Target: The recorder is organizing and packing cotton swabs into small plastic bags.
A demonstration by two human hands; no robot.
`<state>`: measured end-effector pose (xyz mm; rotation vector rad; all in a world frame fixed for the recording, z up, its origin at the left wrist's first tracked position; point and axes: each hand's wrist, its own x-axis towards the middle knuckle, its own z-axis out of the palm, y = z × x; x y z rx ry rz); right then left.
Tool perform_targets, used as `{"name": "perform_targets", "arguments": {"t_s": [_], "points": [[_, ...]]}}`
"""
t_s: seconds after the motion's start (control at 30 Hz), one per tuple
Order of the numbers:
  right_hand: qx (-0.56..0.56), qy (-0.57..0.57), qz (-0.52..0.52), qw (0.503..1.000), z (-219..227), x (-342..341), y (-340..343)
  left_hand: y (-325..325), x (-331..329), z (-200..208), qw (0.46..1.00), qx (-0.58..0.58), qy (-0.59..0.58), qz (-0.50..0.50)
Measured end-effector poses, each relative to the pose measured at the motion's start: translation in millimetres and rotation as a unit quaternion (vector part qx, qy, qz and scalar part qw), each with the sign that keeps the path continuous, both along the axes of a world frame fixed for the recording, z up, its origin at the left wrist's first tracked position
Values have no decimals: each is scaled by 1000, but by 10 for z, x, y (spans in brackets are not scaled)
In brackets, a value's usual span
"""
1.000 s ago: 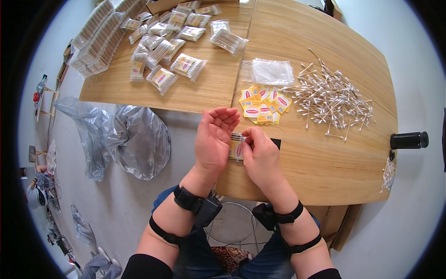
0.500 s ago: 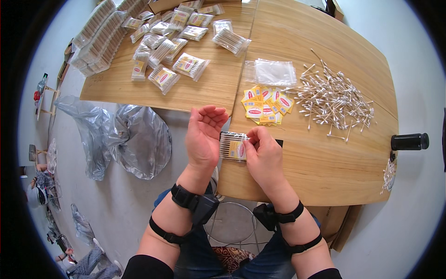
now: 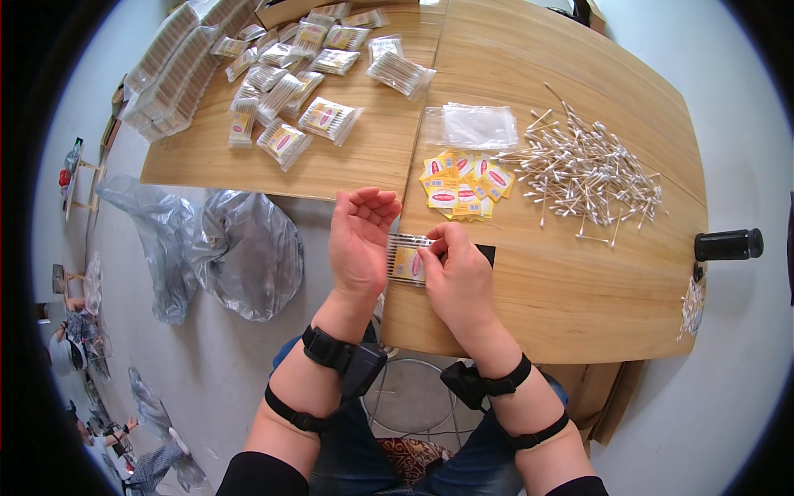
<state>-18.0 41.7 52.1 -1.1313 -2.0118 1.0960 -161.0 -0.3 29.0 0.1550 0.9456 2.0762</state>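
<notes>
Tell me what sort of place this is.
Probably a packing workshop: loose cotton swabs, yellow label cards and filled swab packets share a wooden tabletop.

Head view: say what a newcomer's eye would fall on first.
A loose heap of cotton swabs sprawls across the right of the wooden table. Filled swab packets lie scattered at its far left. At the picture's centre, the right hand holds a labelled row of swabs, the left hand open beside it.
</notes>
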Motion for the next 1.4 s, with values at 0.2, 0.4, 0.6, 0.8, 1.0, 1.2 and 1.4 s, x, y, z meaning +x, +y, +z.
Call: {"name": "perform_targets", "arguments": {"t_s": [0.2,0.4,0.6,0.8,1.0,1.2,1.4], "points": [[7,26,1,1000,11,57,69,3,30,82,996,-3,83,14],[-39,25,-49,998,141,322,318,63,279,130,990,13,132,-43],[224,-117,-84,964,129,726,713,127,406,170,983,-5,180,-44],[271,-155,-51,949,50,964,845,199,607,202,960,-25,255,-109],[223,-149,-11,963,43,1162,832,359,850,180,868,-95,472,-122],[120,-99,29,987,114,1383,810,432,997,168,650,-83,741,-146],[271,-146,-129,942,133,1809,1081,447,1159,251,592,-117,775,-186]]}}
